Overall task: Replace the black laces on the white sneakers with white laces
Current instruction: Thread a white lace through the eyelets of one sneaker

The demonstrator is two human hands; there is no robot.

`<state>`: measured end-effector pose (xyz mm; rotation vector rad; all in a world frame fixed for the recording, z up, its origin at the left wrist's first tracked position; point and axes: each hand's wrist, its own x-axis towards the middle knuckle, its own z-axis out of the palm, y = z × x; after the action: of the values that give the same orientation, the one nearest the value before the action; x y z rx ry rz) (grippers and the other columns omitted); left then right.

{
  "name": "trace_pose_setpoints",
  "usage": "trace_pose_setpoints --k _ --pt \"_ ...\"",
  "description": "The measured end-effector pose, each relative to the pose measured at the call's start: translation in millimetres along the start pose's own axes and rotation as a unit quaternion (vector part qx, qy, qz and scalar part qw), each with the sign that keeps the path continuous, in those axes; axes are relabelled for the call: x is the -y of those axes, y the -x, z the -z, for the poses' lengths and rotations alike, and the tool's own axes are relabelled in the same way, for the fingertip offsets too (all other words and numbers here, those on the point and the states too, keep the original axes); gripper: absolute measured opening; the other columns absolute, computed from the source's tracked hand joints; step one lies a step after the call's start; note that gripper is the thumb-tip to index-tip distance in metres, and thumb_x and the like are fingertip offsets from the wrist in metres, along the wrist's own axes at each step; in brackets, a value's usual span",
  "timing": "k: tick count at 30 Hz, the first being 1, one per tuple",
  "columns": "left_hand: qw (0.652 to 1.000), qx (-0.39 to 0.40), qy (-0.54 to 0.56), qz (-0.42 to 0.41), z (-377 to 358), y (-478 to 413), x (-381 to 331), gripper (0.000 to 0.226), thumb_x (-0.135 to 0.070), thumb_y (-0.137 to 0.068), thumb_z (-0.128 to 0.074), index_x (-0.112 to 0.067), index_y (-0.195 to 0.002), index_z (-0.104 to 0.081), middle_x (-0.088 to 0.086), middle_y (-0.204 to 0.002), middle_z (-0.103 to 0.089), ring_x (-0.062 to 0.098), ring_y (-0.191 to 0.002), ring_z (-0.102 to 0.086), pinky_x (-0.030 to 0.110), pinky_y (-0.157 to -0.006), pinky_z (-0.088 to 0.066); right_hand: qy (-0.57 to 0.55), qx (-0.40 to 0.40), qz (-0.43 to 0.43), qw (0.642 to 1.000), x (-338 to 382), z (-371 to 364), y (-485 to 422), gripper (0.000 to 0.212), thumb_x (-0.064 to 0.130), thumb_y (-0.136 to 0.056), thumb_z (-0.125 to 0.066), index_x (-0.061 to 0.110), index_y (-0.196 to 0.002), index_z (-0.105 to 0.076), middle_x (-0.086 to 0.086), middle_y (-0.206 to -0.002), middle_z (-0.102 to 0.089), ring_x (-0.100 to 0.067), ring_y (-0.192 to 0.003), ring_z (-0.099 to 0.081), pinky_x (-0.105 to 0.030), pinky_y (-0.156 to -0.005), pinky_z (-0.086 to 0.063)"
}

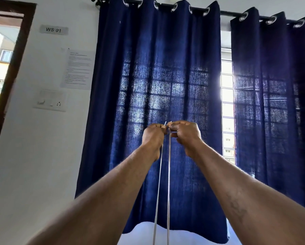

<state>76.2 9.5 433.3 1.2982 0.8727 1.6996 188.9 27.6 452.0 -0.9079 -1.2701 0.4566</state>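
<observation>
- Two white lace strands (pixel 168 183) hang straight before the blue curtain (pixel 158 68).
- Narrow grips: left hand (pixel 154 134) pinches one tip, right hand (pixel 186 133) pinches the other.

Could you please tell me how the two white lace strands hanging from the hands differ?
The left strand, pinched by the left hand, slants outward as it drops; the right strand, pinched by the right hand, hangs almost straight. The left strand's tip pokes plainly above its hand; the right strand's barely shows. Both are white, flat and run off the bottom edge.
</observation>
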Motion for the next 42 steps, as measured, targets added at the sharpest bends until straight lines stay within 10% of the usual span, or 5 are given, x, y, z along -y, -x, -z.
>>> trace_pose_setpoints --k 29,42 --pt "1.000 0.010 -0.002 -0.002 -10.4 -2.2 14.6 0.014 -0.017 -0.102 -0.059 -0.019 -0.103 -0.073 -0.003 -0.082 -0.063 0.010 -0.065 -0.044 0.027 -0.057 -0.039 -0.008 0.007 0.006 1.000 -10.8 13.2 6.8 0.011 0.008 -0.092 -0.073 0.013 -0.090 -0.082 0.001 -0.090 -0.081 -0.018 -0.085 -0.075 -0.012 -0.045 -0.041" --pt "0.985 0.036 -0.168 -0.018 60.5 72.3 209.9 0.028 0.002 -0.089 -0.062 -0.024 -0.082 -0.069 -0.009 -0.080 -0.076 0.010 -0.082 -0.072 0.033 -0.080 -0.054 0.149 0.032 -0.078 0.985 -190.8 47.7 150.3 0.020 0.021 -0.092 -0.077 0.029 -0.075 -0.082 0.009 -0.077 -0.078 -0.008 -0.076 -0.075 -0.042 -0.085 -0.061"
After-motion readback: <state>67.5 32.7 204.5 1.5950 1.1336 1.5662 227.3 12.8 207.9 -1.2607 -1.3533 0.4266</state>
